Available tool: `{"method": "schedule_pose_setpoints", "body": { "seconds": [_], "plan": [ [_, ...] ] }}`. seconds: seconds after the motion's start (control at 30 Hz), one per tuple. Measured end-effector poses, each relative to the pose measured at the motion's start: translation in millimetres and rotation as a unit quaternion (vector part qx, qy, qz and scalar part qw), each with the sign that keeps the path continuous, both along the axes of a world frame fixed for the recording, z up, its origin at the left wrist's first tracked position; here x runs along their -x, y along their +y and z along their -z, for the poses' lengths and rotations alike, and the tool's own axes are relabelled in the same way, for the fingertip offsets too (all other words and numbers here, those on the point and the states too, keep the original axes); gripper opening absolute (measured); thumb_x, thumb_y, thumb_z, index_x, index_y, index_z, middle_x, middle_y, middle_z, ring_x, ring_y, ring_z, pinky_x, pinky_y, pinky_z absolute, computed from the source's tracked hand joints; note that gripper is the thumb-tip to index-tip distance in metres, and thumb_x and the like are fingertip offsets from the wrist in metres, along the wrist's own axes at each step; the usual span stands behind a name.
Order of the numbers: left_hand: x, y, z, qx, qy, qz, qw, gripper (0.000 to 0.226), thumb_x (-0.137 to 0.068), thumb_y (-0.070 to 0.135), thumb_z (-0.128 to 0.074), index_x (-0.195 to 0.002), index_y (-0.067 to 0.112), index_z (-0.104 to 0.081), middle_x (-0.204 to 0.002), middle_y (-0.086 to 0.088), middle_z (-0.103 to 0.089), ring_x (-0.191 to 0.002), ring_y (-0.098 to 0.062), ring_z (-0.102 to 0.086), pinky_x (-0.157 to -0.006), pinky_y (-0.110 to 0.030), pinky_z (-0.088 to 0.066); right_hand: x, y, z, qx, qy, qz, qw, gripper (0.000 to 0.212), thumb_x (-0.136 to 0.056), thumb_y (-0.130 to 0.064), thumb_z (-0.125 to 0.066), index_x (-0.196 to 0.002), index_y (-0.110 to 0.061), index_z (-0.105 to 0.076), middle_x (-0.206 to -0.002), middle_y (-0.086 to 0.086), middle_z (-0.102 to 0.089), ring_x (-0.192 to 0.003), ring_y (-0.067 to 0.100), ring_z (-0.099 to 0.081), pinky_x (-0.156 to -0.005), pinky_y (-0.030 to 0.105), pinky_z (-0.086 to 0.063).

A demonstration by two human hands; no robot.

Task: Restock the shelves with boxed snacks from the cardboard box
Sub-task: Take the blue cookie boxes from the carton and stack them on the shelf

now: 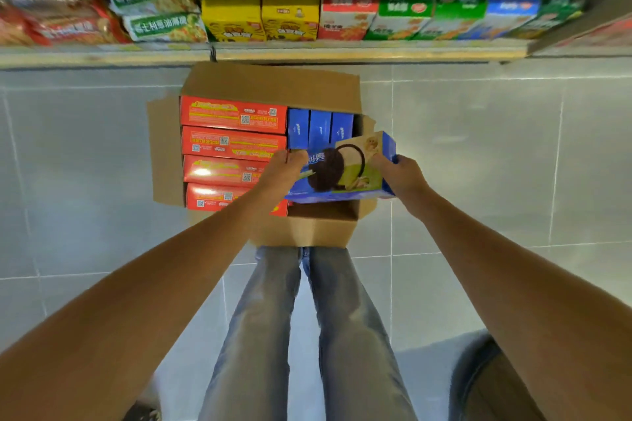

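Head view, looking down: the fingers (297, 156) of the left hand (282, 171) are curled over the left end of a blue cookie box (337, 178). The fingers of the right hand (400, 175) are curled round its right end. Both hands hold it tight, one on each side. The blue cookie box is tipped a bit, with its picture of a dark round cookie facing up. It is held just above the open cardboard box (273, 83), over the right side.

Inside the cardboard box, four red boxes (235, 144) lie in a row on the left. Three small blue boxes (320, 128) stand side by side at the back right. The front right corner shows bare cardboard.

The cardboard box sits on a gray tile floor (478, 154), right in front of the shelves (342, 52). The low shelf is full of snacks, with yellow boxes (260, 21) in the middle and red, green and blue ones to the right. Two legs in blue jeans (260, 318) stand close behind the cardboard box.
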State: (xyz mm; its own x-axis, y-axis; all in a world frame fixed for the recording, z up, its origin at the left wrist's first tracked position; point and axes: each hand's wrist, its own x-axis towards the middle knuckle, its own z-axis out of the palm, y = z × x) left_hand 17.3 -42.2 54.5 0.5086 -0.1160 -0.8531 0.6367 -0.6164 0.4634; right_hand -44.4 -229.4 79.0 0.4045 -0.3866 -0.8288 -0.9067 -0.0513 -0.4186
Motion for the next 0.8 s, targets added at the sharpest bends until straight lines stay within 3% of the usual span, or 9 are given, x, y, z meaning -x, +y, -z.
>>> {"method": "schedule_pose_setpoints", "body": {
  "seconds": [0.1,0.17,0.23,0.33,0.4,0.5,0.57,0.63,0.8],
  "plan": [
    [-15.5,8.0,-29.9,-0.021,-0.001,-0.043,0.999,0.033,-0.097,0.039,-0.042,-0.087,0.010,-0.053,-0.069,-0.004,-0.043,-0.059,-0.013,-0.041,-0.052,-0.018,-0.036,-14.4,-7.5,-46.9,-0.096,-0.029,0.089,0.991,0.025,-0.073,-0.033,-0.063,-0.086,-0.012,-0.061,-0.076,0.004,-0.063,-0.064,0.017,-0.061,-0.056,0.017,-0.050],
    [-32.7,16.4,-57.1,-0.026,0.005,-0.046,0.999,0.059,-0.092,0.055,-0.042,-0.119,0.005,-0.054,-0.101,-0.012,-0.062,-0.088,-0.027,-0.060,-0.075,-0.032,-0.047,-26.6,-10.5,-80.4,-0.145,-0.053,0.117,0.981,0.048,-0.061,-0.037,-0.058,-0.103,-0.014,-0.063,-0.089,0.006,-0.069,-0.073,0.021,-0.067,-0.067,0.027,-0.054],
    [-48.0,25.4,-89.1,-0.006,0.039,-0.088,0.995,0.068,-0.089,0.062,-0.043,-0.128,0.008,-0.050,-0.122,-0.011,-0.058,-0.107,-0.032,-0.058,-0.089,-0.043,-0.048,-38.3,-13.0,-109.9,-0.170,-0.084,0.124,0.974,0.058,-0.057,-0.035,-0.060,-0.111,-0.014,-0.062,-0.091,0.006,-0.071,-0.073,0.021,-0.068,-0.065,0.029,-0.055],
    [-64.9,34.8,-131.0,0.046,0.020,-0.115,0.992,0.061,-0.090,0.057,-0.046,-0.129,0.012,-0.050,-0.124,-0.011,-0.059,-0.100,-0.027,-0.059,-0.077,-0.041,-0.051,-55.2,-12.2,-145.7,-0.192,-0.115,0.122,0.967,0.062,-0.059,-0.031,-0.057,-0.118,-0.013,-0.059,-0.091,0.006,-0.071,-0.067,0.018,-0.069,-0.054,0.026,-0.056],
    [-76.9,42.2,-163.7,0.065,-0.032,-0.111,0.991,0.056,-0.090,0.058,-0.045,-0.121,0.012,-0.053,-0.116,-0.010,-0.061,-0.096,-0.025,-0.060,-0.076,-0.040,-0.053,-68.5,-6.9,-176.4,-0.178,-0.134,0.106,0.969,0.053,-0.064,-0.035,-0.056,-0.113,-0.017,-0.059,-0.092,0.005,-0.068,-0.063,0.015,-0.068,-0.050,0.024,-0.054],
    [-99.9,50.8,-210.1,0.072,-0.083,-0.129,0.985,0.063,-0.089,0.060,-0.044,-0.121,0.007,-0.055,-0.109,-0.011,-0.063,-0.096,-0.028,-0.060,-0.082,-0.041,-0.052,-92.3,4.0,-219.9,-0.143,-0.168,0.073,0.973,0.013,-0.089,-0.037,-0.050,-0.089,-0.025,-0.055,-0.088,0.002,-0.063,-0.070,0.016,-0.065,-0.056,0.028,-0.052],
    [-113.3,58.1,-249.6,0.080,-0.103,-0.154,0.979,0.068,-0.089,0.059,-0.046,-0.133,0.007,-0.047,-0.124,-0.011,-0.056,-0.109,-0.030,-0.057,-0.080,-0.038,-0.048,-105.3,9.1,-254.4,-0.130,-0.179,0.057,0.974,0.014,-0.094,-0.035,-0.045,-0.085,-0.027,-0.051,-0.092,0.003,-0.060,-0.082,0.020,-0.061,-0.064,0.033,-0.051],
    [-127.5,64.9,-284.2,0.094,-0.130,-0.172,0.972,0.075,-0.086,0.059,-0.051,-0.139,0.007,-0.040,-0.136,-0.011,-0.049,-0.119,-0.031,-0.053,-0.079,-0.037,-0.048,-113.6,10.1,-289.8,-0.145,-0.188,0.039,0.971,0.013,-0.094,-0.031,-0.045,-0.085,-0.023,-0.050,-0.087,0.005,-0.058,-0.079,0.020,-0.058,-0.069,0.036,-0.050],
    [-155.5,73.8,-406.8,0.143,-0.253,-0.142,0.946,0.064,-0.093,0.048,-0.048,-0.138,0.003,-0.040,-0.138,-0.023,-0.045,-0.119,-0.036,-0.051,-0.075,-0.036,-0.046,-132.9,4.4,-401.3,-0.155,-0.247,-0.081,0.953,0.010,-0.089,-0.032,-0.052,-0.087,-0.022,-0.051,-0.087,0.005,-0.054,-0.078,0.024,-0.053,-0.074,0.040,-0.048]
  ]
}}
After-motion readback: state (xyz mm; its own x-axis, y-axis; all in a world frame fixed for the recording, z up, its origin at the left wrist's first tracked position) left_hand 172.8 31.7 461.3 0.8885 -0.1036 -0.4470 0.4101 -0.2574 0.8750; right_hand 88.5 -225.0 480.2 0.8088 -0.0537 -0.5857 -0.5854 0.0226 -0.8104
